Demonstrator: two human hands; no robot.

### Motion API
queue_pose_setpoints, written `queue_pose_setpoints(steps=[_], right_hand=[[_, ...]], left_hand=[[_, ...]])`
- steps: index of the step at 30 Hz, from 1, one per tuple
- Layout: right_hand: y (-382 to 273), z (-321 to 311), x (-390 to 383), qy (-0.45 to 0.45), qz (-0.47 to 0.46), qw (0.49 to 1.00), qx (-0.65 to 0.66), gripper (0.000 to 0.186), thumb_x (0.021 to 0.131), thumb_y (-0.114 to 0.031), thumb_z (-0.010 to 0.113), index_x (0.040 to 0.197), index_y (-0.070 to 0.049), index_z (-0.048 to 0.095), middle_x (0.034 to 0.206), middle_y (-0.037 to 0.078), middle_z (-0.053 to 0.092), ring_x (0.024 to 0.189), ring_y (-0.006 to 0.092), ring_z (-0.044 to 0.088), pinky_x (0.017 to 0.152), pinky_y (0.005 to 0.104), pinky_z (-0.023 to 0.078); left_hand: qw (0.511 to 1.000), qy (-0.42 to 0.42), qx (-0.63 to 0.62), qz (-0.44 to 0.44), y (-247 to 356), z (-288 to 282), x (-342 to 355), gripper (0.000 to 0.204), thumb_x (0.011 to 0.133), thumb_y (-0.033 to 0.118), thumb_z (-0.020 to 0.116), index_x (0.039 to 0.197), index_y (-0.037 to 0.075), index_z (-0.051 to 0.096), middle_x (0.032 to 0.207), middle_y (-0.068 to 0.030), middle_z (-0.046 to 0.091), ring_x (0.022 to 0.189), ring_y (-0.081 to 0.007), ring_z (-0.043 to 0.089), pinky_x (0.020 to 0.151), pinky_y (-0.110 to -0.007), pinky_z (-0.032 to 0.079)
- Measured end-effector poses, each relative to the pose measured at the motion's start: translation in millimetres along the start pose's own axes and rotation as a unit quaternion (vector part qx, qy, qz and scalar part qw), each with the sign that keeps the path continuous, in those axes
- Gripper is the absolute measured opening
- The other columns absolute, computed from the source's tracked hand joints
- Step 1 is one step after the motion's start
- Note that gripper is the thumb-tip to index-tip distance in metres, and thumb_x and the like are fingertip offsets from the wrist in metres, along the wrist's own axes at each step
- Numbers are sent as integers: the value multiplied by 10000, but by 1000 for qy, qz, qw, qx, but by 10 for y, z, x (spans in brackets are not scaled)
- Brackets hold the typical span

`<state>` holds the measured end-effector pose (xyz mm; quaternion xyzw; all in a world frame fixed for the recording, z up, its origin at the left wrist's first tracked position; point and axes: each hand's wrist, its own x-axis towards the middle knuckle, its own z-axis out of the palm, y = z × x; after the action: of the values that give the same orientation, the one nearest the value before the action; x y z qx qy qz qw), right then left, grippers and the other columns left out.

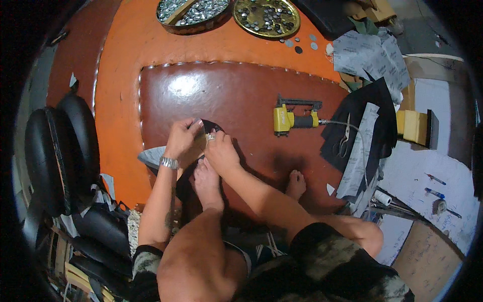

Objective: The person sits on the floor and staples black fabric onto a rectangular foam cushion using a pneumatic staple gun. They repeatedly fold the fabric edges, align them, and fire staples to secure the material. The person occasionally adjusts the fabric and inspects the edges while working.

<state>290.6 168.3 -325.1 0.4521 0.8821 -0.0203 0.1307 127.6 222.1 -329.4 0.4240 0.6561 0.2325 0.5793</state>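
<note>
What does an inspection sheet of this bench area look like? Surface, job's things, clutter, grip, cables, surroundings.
Surface: glossy brown panel within an orange covering; bare feet rest on the brown.
Job's things: black-and-tan piece in hand; yellow staple gun lying apart from the hands.
Clutter: round tin and gold tray of small pieces, loose discs, scissors on black sheets.
Grip: left hand and right hand both on the piece; some fingertips hidden.
Cables: one hose from the staple gun, crossing the black sheets.
Surroundings: black cushions left; yellow block and pens right.
</note>
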Motion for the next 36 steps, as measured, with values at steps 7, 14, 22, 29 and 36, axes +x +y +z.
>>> queue_pose_setpoints(steps=[7, 14, 22, 29, 36], right_hand=[[-25, 70, -215, -8, -13, 1000, 16, 262, 930, -213, 641, 1059, -68, 817, 1254, 147, 638, 1115, 293, 529, 821, 406, 461], [-51, 114, -387, -15, -22, 998, 50, 285, 939, -216, 637, 1079, -54, 824, 1313, 177, 621, 1259, 350, 520, 917, 465, 468], [89, -2, -798, 20, 28, 966, 255, 277, 954, -132, 635, 1144, 9, 778, 1468, 253, 566, 1369, 426, 497, 1109, 511, 441], [1515, 209, -1012, 80, 287, 944, 142, 654, 923, -72, 702, 1543, -48, 496, 1529, 254, 519, 1401, 456, 499, 1157, 548, 428], [2143, 247, -683, -203, 254, 943, 69, 877, 943, -145, 708, 1688, -119, 246, 1645, 241, 403, 1505, 458, 405, 1195, 611, 383]], left_hand=[[998, -51, -22, 16, -141, 41, -313, 206, 1093, 102, 587, 1131, -12, 754, 1000, 19, 732, 871, -53, 598, 767, -254, 516], [995, -36, -55, 72, -104, 229, -588, 217, 1069, 73, 595, 1168, -8, 771, 975, -19, 767, 859, -70, 613, 787, -271, 527], [978, 1, 138, 158, -56, 452, -762, 243, 957, 162, 687, 1142, 38, 783, 1079, -243, 751, 1014, -415, 710, 891, -458, 565], [928, 73, 248, 269, -235, 753, -683, 182, 974, 175, 672, 1011, 23, 765, 916, -244, 701, 919, -455, 679, 857, -524, 552], [891, -10, 372, 261, -310, 820, -855, 376, 963, 162, 657, 1331, 84, 648, 1358, -225, 648, 1100, -396, 656, 922, -470, 560]])
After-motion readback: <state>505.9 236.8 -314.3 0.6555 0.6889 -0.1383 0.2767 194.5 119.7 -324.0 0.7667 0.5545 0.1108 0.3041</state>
